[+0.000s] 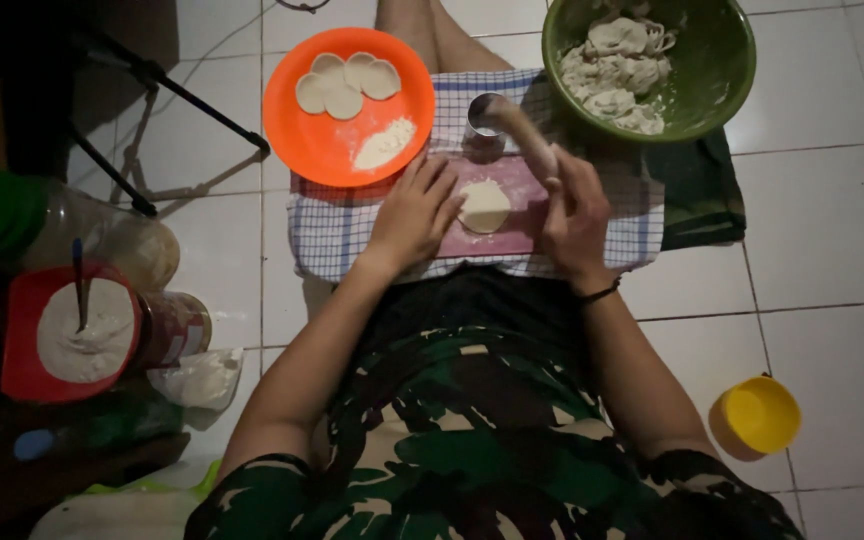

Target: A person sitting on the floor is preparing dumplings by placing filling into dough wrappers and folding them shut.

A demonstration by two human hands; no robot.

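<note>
While the left hand (417, 212) lies flat and open, fingertips touching the edge of a small dough round (483, 206), the right hand (574, 215) is closed around a rolling pin (522, 130) that slants up and away from that round. The dough round sits on a pink board (512, 215), flattened only in part, so the rolling looks midway for this piece. Up and to the left of the round, an orange plate (297, 140) carries four finished discs (345, 83) and a little heap of flour (384, 144); up and to its right, a green bowl (722, 60) still holds plenty of raw dough (616, 75), so most of the work seems to remain. A metal cup (484, 127) stands just beyond the round. Everything rests on a checked cloth (337, 235) spread on a white tiled floor (832, 230); the room is dim, with a red flour container (22, 345) far to the left and a yellow cup (757, 415) to the lower right.
</note>
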